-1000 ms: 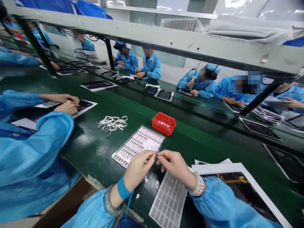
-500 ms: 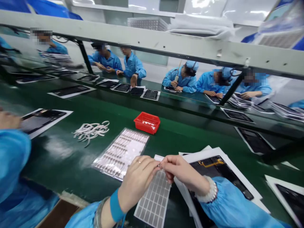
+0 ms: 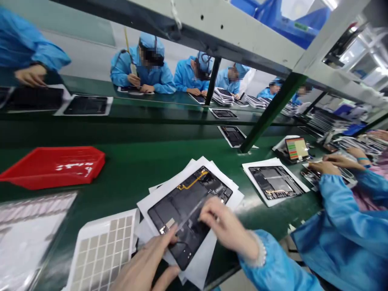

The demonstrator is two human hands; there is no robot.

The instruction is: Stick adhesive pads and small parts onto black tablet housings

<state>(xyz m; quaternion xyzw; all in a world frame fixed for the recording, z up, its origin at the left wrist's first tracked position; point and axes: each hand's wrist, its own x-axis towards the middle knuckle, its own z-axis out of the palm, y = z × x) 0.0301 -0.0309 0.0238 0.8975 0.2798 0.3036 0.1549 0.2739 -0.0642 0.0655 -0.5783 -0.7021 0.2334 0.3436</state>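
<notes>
A black tablet housing (image 3: 178, 206) with an orange flex cable lies on stacked white sheets (image 3: 209, 246). My left hand (image 3: 148, 258) has its fingers apart, its fingertips at the housing's lower left edge. Over the housing's right part is my right hand (image 3: 224, 226), slightly blurred, thumb and fingers pressed together; whatever they hold, if anything, is too small to make out. Left of my left hand is a white sheet of grey rectangular stickers (image 3: 103, 250). A clear-covered sheet with rows of small parts (image 3: 33, 234) lies at the far left.
A red tray (image 3: 54, 167) with small pieces sits at the left. Another housing (image 3: 275, 182) lies on paper to the right, near a co-worker's hands (image 3: 325, 166). A green post (image 3: 274, 109) supports the overhead shelf. Several people in blue work across the bench.
The view has swung to the right and nearer the housing. My hands, together above the sticker sheet before, are now apart at the housing. My left hand has opened.
</notes>
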